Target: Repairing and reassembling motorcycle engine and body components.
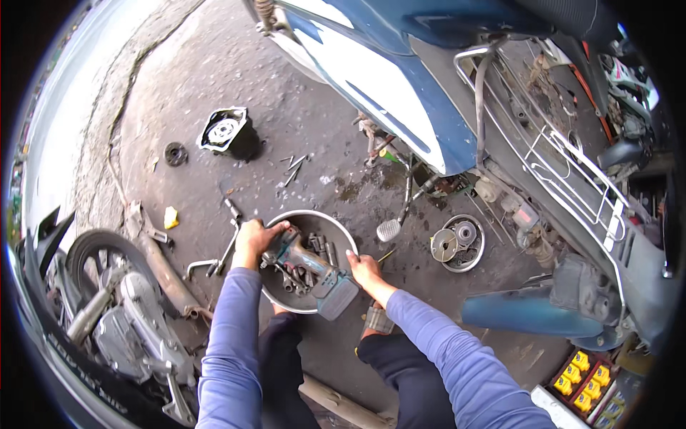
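Observation:
My left hand (251, 242) is closed over the left rim of a round metal basin (306, 212), its thumb pointing inward. On the opposite side my right hand (365, 271) grips the right rim, thumb on the edge. Inside the basin lies a teal and black cordless impact wrench (309, 259), its battery (337, 294) resting over the near rim. Several metal sockets (322, 248) and small tools lie around the wrench. Neither hand visibly grips the wrench, though its front end sits close to my left thumb.
A scooter (421, 107) stands at the right, a motorbike engine and wheel (136, 314) at the left. On the floor lie a black metal housing (239, 136), bolts (294, 169), a bent-handled wrench (200, 264), a small parts bowl (481, 254) and an exhaust pipe (164, 275).

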Tool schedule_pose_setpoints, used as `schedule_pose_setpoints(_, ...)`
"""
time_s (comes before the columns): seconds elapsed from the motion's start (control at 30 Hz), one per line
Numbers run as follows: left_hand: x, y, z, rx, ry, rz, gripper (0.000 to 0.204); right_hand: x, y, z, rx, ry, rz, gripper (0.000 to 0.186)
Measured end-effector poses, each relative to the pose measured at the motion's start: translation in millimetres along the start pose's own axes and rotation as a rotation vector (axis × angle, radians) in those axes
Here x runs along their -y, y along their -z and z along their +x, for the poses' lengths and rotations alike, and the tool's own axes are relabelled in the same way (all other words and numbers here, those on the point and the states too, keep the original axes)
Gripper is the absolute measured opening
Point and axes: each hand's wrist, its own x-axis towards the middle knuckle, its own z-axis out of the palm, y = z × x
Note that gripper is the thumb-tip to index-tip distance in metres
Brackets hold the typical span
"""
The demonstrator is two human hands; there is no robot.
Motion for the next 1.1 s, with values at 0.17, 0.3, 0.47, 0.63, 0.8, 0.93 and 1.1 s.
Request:
schedule_pose_setpoints(0.17,-31.4,-5.6,109.3,0.038,-0.226,0.105,0.087,6.7,-45.0,87.2,-0.129,-0.043,0.203,0.064)
schedule_pose_setpoints(0.3,-25.1,-24.9,167.7,0.112,-0.388,0.279,0.090,10.4,-63.3,117.1,-0.196,-0.032,0.238,0.058)
schedule_pose_setpoints(0.47,-40.4,-19.1,174.1,0.517,-0.223,0.281,0.092,5.2,-51.8,111.1,0.054,0.091,0.082,0.051)
schedule_pose_setpoints(0.63,-130.9,17.0,140.6,0.555,-0.473,1.045,0.054,25.3,10.7,64.5,0.313,0.242,-0.210,0.041)
schedule_pose_setpoints(0.8,-274.7,34.9,-47.0,0.670,-1.282,-0.105,0.018,25.3,123.6,-48.7,0.199,0.496,-0.640,0.035)
schedule_pose_setpoints(0.93,-331.0,-15.5,-78.7,0.788,-0.984,-1.365,0.028,19.2,219.0,-98.0,-0.754,0.619,-0.341,0.017)
schedule_pose_setpoints(1.1,-368.2,-41.1,-124.0,0.599,-0.691,-1.999,0.020,20.3,255.3,-104.5,-0.917,0.564,-0.133,0.041)
